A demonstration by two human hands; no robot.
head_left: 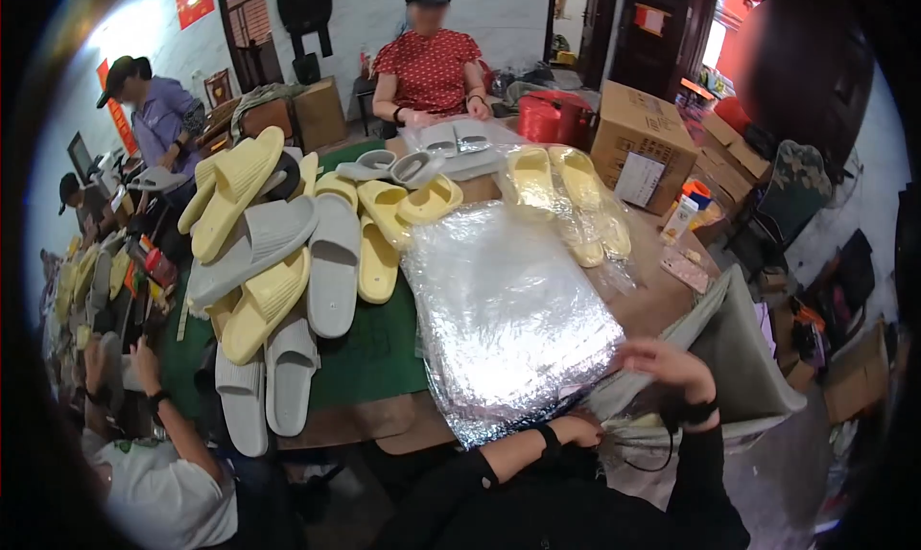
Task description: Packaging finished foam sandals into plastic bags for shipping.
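Note:
A stack of clear, shiny plastic bags [508,310] lies flat on the table in front of me. My right hand [667,366] is over its right edge, fingers stretched out and apart, with nothing in them. Lower down, my left hand [578,429] reaches across to the right, by the rim of a pale woven sack [743,358]. Its fingertips are hidden, so what it holds, if anything, does not show. Left of the bags is a heap of yellow slippers [264,305] and grey slippers [334,267]. Bagged yellow slippers [580,181] lie beyond the stack.
Across the table a person in a red patterned top [432,75] handles bagged grey slippers [459,138]. Another person's hand [144,363] is at the left. A cardboard box [643,147], red twine rolls [552,117] and a phone [685,270] are at the right.

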